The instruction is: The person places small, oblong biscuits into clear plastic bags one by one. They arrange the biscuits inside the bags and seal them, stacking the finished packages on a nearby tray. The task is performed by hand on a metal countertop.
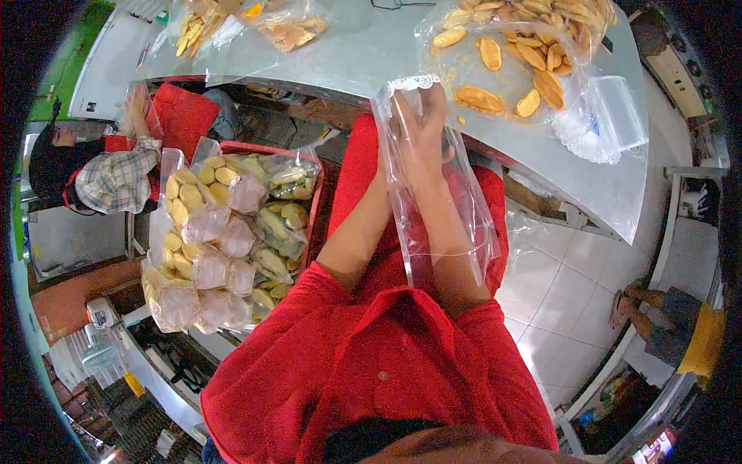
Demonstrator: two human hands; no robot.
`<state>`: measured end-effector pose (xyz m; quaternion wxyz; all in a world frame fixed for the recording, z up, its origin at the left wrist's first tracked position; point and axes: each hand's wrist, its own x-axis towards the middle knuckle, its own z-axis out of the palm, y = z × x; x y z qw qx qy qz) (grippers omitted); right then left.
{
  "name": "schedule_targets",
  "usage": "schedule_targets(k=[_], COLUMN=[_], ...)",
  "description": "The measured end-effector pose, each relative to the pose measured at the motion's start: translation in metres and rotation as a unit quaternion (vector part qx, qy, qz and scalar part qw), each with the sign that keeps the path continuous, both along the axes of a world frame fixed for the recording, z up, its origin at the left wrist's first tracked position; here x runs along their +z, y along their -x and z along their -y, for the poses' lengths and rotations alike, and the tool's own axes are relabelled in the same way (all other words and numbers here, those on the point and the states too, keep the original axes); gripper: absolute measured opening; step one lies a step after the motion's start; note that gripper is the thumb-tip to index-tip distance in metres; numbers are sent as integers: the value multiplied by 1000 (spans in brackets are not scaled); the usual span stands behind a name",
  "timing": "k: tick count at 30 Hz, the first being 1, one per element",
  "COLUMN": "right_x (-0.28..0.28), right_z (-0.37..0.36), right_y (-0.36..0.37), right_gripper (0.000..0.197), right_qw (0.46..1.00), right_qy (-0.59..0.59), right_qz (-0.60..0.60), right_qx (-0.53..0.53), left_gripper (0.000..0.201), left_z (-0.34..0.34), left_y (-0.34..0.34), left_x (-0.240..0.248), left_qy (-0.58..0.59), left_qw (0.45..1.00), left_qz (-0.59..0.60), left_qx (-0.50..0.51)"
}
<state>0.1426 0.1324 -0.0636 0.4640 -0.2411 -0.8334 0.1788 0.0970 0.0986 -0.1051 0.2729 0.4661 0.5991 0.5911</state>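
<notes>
A long clear plastic bag [481, 203] with a white lacy print at its far end lies over my lap, along my right forearm. Through its film shows my right hand [421, 143], its fingers stretched and apart toward the printed end; it seems to be inside the bag. My left hand [383, 166] comes in from the left, close against the right one, and its fingers are mostly hidden there. Just beyond both hands runs the front edge of the grey metal table [348, 66].
On the table at right sits a big clear bag of brown oval chips [533, 54], beside flat empty bags [618, 116]. More chips [290, 31] lie at far left. A red crate [313, 209] holds several filled bags [224, 224]. Another person [116, 178] sits at left.
</notes>
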Motion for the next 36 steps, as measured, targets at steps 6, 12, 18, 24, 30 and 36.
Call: schedule_targets(k=[6, 12, 18, 24, 30, 36], right_x=[3, 3, 15, 24, 23, 18], right_z=[2, -3, 11, 23, 21, 19], right_y=[0, 1, 2, 3, 10, 12], right_gripper=[40, 39, 38, 38, 39, 42], right_qw=[999, 998, 986, 967, 973, 967], right_qy=[15, 24, 55, 70, 32, 96], right_qz=[16, 45, 131, 210, 203, 209], right_qx=[24, 41, 90, 125, 103, 112], left_gripper=[66, 54, 45, 44, 43, 43], left_z=[7, 0, 9, 14, 13, 10], left_y=[-4, -4, 6, 21, 20, 16], left_x=[21, 11, 2, 7, 2, 0], left_qy=[68, 51, 0, -107, -130, -140], left_qw=[940, 995, 966, 882, 855, 852], left_qz=[-316, -22, -194, 459, 502, 505], left_qx=[108, 83, 170, 15, -1, -1])
